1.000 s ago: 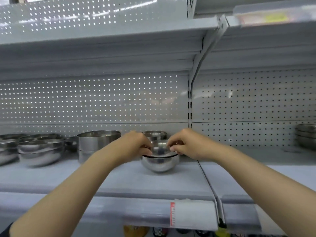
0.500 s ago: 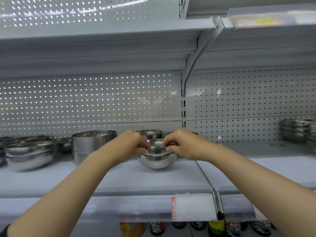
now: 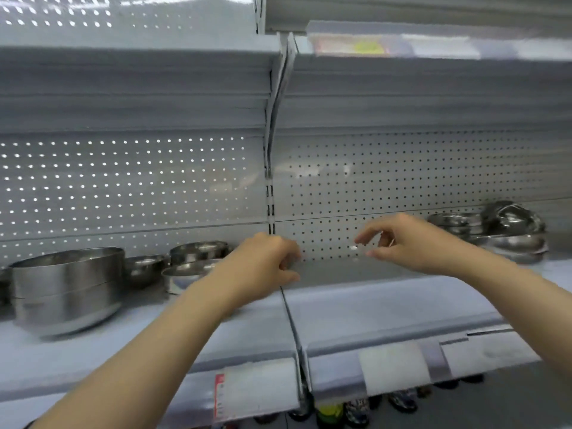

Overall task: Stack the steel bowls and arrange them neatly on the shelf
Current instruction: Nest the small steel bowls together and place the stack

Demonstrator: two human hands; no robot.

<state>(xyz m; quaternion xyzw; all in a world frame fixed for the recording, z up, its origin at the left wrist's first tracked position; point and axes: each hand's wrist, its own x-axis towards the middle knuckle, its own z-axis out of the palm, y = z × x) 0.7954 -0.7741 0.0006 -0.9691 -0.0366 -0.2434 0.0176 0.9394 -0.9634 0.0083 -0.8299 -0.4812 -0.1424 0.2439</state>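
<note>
Both my hands hover empty above the grey shelf (image 3: 371,308). My left hand (image 3: 263,267) is at the joint between two shelf sections, fingers loosely curled. My right hand (image 3: 402,243) is farther right in front of the pegboard, fingers relaxed and slightly spread. Just left of my left hand stands a small steel bowl (image 3: 185,275), partly hidden by my forearm, with another small bowl stack (image 3: 198,250) behind it. A large steel bowl stack (image 3: 68,289) stands at the far left. More steel bowls (image 3: 510,239) sit piled at the back right.
A small bowl (image 3: 142,267) stands between the large stack and the small ones. An upper shelf (image 3: 139,57) hangs overhead. Price labels (image 3: 393,370) line the shelf's front edge, and bottles (image 3: 356,410) show on the level below.
Both hands let go of the small bowl they held by its rim and moved right. The view swung right, so the bowl now lies left of my left hand.
</note>
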